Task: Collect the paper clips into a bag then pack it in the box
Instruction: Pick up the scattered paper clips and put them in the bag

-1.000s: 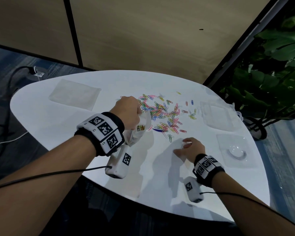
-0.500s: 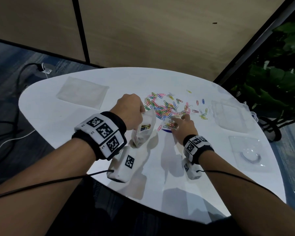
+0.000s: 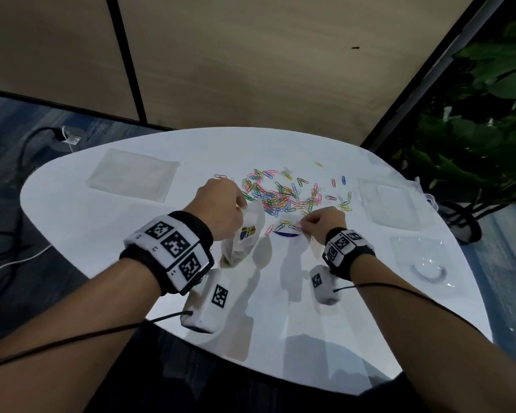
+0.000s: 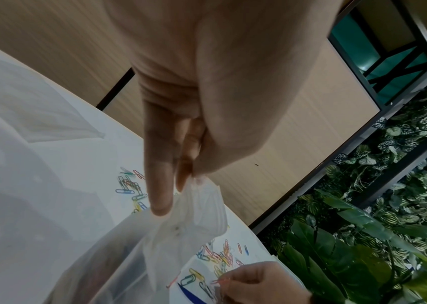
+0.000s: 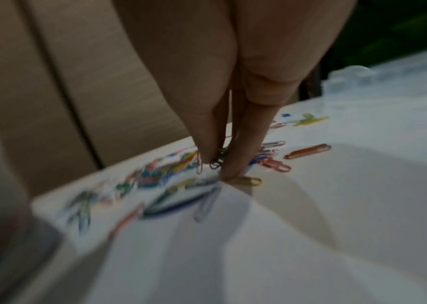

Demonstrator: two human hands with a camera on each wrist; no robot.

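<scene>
The small bright paper clips of many colours (image 3: pixel 283 195) lie spread in a loose heap on the far middle of the round white worktop (image 3: pixel 102 228), and most of them are not in the bag yet. The right hand (image 3: pixel 325 223) is at the near edge of the heap, and its fingers (image 5: pixel 235 164) are pressed together on a few clips, with the tips down on the worktop. The thin see-through plastic bag (image 3: pixel 245 236) hangs just to the left of the heap, touching the worktop at its bottom. The left hand (image 3: pixel 221 207) holds it by the top edge, with the thumb and fingers (image 4: pixel 160 185) pinched on the plastic. It looks like a few clips are already inside, but the bag is cloudy, so that is hard to tell. To do this step well, the person should keep the bag's mouth pulled wide and close to the heap, so the trip is short. The right hand should lift its little bunch gently, since the clips are thin and slippery and can hook on each other or drop. It may be quicker to sweep many clips together first and then scoop. A flat see-through plastic box (image 3: pixel 393 204) waits on the right side of the worktop, well apart from the bag, and a flat clear plastic sheet (image 3: pixel 131 174) lies on the far left.
</scene>
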